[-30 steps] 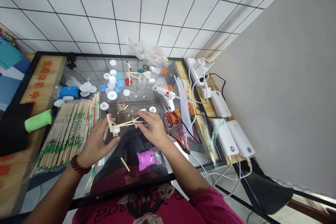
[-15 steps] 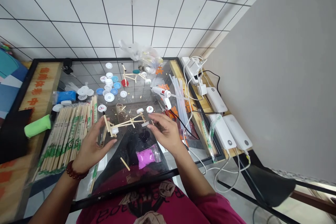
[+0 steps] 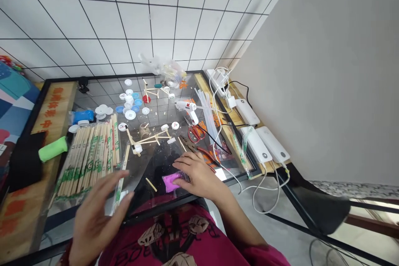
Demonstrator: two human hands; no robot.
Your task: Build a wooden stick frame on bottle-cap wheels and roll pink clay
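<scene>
My right hand (image 3: 198,176) is over the clear wrapped end of a small packet of purple modelling clay (image 3: 170,183), its thumb against the purple part and its fingers curved along the far side. My left hand (image 3: 98,216) hovers at the table's near left, fingers apart and holding nothing. Ahead of both hands lies a frame of glued wooden sticks (image 3: 152,138) with a white cap (image 3: 137,148) at its left end. Between the hands is a short loose stick (image 3: 151,185). Another white cap (image 3: 171,141) rests by the frame's right end.
Wrapped chopsticks (image 3: 90,153) and a green clay roll (image 3: 52,149) are at left. Bottle caps (image 3: 130,114) and a second stick model (image 3: 152,91) stand farther back. A glue gun (image 3: 188,110), red scissors (image 3: 196,134), pliers (image 3: 204,151) and white cables (image 3: 218,124) lie at right.
My right hand has come from beside the stick frame down to the purple packet. My left hand has left the frame's left end and drawn back toward me. The view has shifted.
</scene>
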